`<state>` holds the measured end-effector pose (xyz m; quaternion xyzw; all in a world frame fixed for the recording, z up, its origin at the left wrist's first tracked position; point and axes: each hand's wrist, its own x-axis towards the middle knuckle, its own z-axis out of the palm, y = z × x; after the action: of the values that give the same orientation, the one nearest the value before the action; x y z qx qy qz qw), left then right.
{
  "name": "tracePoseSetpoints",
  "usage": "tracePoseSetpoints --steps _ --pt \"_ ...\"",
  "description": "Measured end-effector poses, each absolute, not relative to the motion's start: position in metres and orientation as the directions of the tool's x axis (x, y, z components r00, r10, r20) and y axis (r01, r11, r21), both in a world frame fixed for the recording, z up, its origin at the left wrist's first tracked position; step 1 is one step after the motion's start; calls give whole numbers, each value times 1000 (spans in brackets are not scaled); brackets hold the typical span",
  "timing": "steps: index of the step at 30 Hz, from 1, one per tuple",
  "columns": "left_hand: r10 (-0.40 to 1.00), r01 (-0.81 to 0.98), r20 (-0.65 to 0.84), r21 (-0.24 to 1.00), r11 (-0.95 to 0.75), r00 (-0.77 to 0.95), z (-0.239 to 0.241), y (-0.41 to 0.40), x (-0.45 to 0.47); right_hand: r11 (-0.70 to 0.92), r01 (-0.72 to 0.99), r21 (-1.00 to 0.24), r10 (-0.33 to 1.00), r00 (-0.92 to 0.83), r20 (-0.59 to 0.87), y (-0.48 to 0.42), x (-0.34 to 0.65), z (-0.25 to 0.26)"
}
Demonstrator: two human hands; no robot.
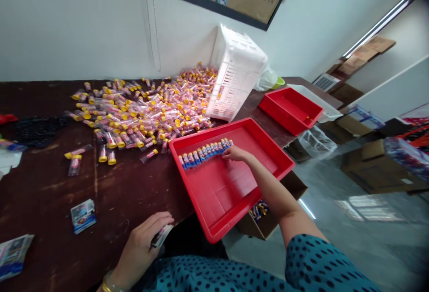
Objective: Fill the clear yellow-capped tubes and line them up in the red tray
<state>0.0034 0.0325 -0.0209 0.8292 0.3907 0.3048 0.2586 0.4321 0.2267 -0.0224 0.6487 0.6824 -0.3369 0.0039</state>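
Note:
Inside a big red tray (214, 218), a row of small blue-labelled tubes with yellow caps (201, 152) lies side by side along the far side. My right hand (235, 153) reaches in at the row's right end, its fingers closed on the last tube, which they partly cover. Near the table's front edge, my left hand (145, 240) is wrapped around a small stack of printed cards (161, 237), seen mostly edge-on. Another stack of printed cards (83, 216) lies on the table to the left, with a larger bundle of printed cards (15, 255) at the far left.
A heap of clear tubes with yellow caps (144, 113) spreads along the wall. A white plastic basket (234, 75) leans tipped beside it. Further right sits a smaller red tray (291, 109). Below the big tray, an open cardboard box (256, 230) holds finished-looking blue tubes.

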Motion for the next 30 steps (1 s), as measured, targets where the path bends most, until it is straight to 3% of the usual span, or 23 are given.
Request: tracePoseSetpoints --steps 5,7,10,12,14,16,18,21,24,26,30 --pt "851 434 240 776 -457 468 -16 30 7 -91 830 -550 926 -133 -354 217 422 -9" --pt "913 385 122 879 -282 390 -11 28 11 -81 787 -611 942 -139 -304 217 410 3" --pt "948 188 -204 969 160 246 -2 28 19 -38 684 -728 958 -183 -221 216 357 19" --pt "907 -34 -368 923 382 203 3 32 26 -52 490 -870 956 -227 -185 207 298 25" --pt "912 -221 -376 887 406 167 8 39 30 -185 55 -981 942 -273 -193 188 231 28" --pt "929 -312 -338 876 368 148 12 46 31 -311 -228 -923 918 -325 -230 164 173 30" --pt "934 -360 -335 862 358 126 15 49 27 -349 -321 -881 914 -326 -243 142 136 32" --pt "938 -390 -341 856 338 64 15 47 13 -217 -216 -952 931 -340 -135 124 126 35" --pt "951 -361 -307 884 296 28 13 41 -2 -55 10 -998 813 -580 -51 118 147 38" --pt "957 -361 -288 889 282 38 12 37 -10 -29 58 -998 746 -663 -60 116 165 39" --pt "928 -445 -346 815 370 139 10 36 -22 119 151 -981 851 -524 23 114 193 45"
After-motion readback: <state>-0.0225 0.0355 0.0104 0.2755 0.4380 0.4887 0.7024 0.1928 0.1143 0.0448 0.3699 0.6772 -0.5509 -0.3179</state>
